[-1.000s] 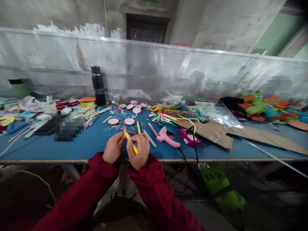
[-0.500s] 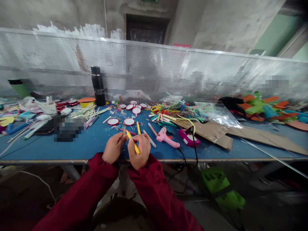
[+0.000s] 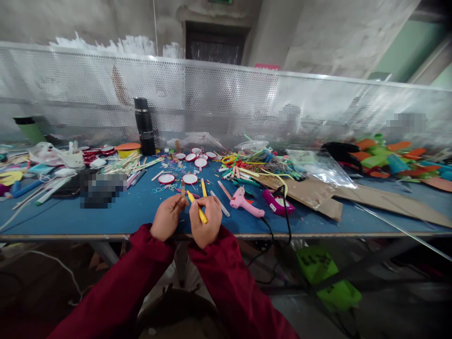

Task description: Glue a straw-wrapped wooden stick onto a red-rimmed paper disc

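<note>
My left hand point(image 3: 165, 217) is closed, pinching a brown craft stick point(image 3: 183, 189) that points up and away from me. In my right hand point(image 3: 206, 221) is a yellow marker point(image 3: 202, 215), slanted with its tip close to the stick; whether they touch I cannot tell. Just beyond my hands lie a white disc with a red rim point(image 3: 189, 179) and a similar disc point(image 3: 166, 179). A yellow pen-like piece point(image 3: 204, 188) and a pale marker point(image 3: 219, 204) rest beside my right hand.
A pink glue gun point(image 3: 243, 202) lies to the right, near a purple device point(image 3: 278, 203) with a black cord. Cardboard point(image 3: 300, 190) and colourful cords point(image 3: 261, 162) are farther right. A black bottle point(image 3: 144, 126) stands at the back, before a perforated metal screen point(image 3: 226, 99).
My right hand and the yellow marker have shifted slightly to the right, and the marker's tip is a little farther from the stick. My left hand stays nearly still.
</note>
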Demonstrator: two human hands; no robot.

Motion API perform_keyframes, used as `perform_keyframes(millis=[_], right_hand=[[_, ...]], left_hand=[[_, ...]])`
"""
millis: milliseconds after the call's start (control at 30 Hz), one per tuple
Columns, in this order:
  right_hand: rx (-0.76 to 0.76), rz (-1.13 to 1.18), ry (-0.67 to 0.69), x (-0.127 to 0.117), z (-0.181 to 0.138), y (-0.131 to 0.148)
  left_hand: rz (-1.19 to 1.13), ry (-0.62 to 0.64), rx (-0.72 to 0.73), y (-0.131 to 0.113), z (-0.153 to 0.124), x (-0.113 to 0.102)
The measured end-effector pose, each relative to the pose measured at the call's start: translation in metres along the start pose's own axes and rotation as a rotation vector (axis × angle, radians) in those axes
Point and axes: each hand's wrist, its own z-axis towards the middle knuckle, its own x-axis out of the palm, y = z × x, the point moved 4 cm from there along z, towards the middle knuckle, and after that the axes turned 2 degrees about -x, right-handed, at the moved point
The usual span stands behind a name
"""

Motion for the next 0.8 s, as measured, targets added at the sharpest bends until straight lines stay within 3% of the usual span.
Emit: perform_keyframes(millis=[367,633,800], right_hand=[[-0.061,0.054,0.018,-0.0016,0.0015,0.0063],[0.008,-0.006,0.018,-0.0012,0.0009,0.0020],[-0.032,0.033,0.022,-0.0019,0.0009,0.0053]], left_hand=[[-0.037,0.024,-0.009,-0.0028,0.0017,0.0011],[-0.030,0.003,-0.020,0.0006,0.0001,0.0003],[-0.054,0.017,-0.020,-0.0010,0.0006,0.0012]])
